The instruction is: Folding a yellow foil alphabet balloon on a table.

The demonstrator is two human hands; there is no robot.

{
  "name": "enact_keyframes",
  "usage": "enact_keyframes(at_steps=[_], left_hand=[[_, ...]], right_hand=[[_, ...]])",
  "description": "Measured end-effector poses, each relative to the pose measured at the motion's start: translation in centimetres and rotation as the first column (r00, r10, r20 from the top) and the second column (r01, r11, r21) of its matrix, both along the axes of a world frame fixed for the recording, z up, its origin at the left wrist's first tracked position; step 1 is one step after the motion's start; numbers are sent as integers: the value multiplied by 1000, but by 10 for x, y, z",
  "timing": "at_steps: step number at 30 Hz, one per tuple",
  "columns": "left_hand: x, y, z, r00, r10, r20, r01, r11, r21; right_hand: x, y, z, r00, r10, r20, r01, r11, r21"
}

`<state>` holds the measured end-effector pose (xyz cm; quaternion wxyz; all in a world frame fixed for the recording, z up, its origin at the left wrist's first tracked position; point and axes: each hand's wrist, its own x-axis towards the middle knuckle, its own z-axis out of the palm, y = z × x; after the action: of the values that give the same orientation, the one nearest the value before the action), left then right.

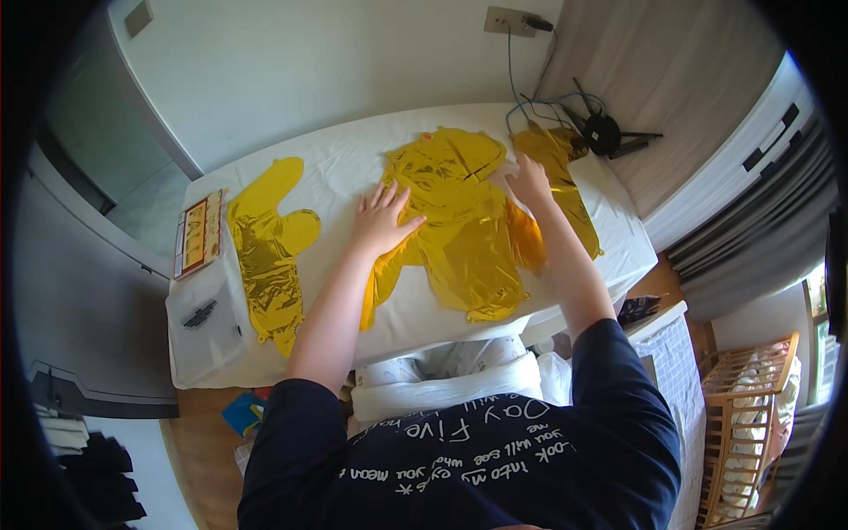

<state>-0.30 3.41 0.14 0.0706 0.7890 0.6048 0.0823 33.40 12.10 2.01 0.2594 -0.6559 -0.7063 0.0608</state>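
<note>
A large flat, uninflated gold foil balloon (pixel 468 212) lies wrinkled across the middle of the table. My left hand (pixel 386 218) rests on its left edge, palm down with the fingers spread. At its upper right edge is my right hand (pixel 530 183), index finger stretched out and thumb apart; its other fingers are partly hidden, and I see nothing held in it. Beyond that hand lies another gold foil balloon (pixel 565 181), partly covered by my arm. A third gold foil balloon (pixel 263 256) is laid flat on the left, its lower end close to my left forearm.
White cloth covers the table (pixel 340 172). On its left side lie a printed flat package (pixel 200 234) and a clear plastic bag (pixel 208 322). A black router (pixel 603 134) with antennas and cables stands at the far right corner. To the right is a wooden crib (pixel 746 424).
</note>
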Motion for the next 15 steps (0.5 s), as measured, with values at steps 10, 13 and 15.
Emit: enact_keyframes(at_steps=[10,13,15], left_hand=[[-6,-6,-9,1000,-4,17,3,999,50],[-7,-5,-8,1000,3,1,-3,999,32],[-7,-5,-8,1000,2,-2,-2,999,36]], right_hand=[[-22,58,-6,994,86,67,-87,996,1],[-26,58,-1,992,111,-63,-110,994,21],[-27,56,1,985,110,-134,-110,994,9]])
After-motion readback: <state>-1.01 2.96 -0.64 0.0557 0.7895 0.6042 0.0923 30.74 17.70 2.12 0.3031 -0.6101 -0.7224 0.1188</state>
